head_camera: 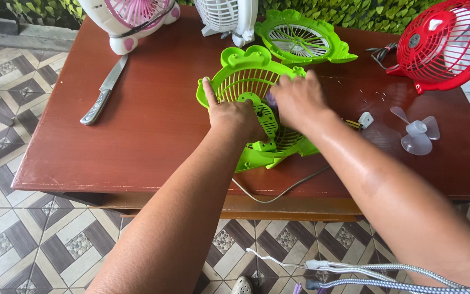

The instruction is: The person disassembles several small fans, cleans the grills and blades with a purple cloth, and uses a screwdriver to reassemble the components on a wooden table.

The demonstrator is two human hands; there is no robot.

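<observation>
While the reddish-brown counter [153,125] sits over patterned floor tiles [39,239], the green fan shell [246,81] lies under both hands, fingers of the left hand [235,117] spread wide at its 9 o'clock rim, right hand [297,100] pressing flat.

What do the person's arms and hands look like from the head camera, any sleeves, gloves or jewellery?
Both arms are bare from the frame's bottom edge to the fingers: no sleeves show. The left hand and right hand wear no gloves, and no rings, watch or bracelets are visible. The right forearm has a slight sheen. No markings or tattoos can be seen on either arm.
</observation>
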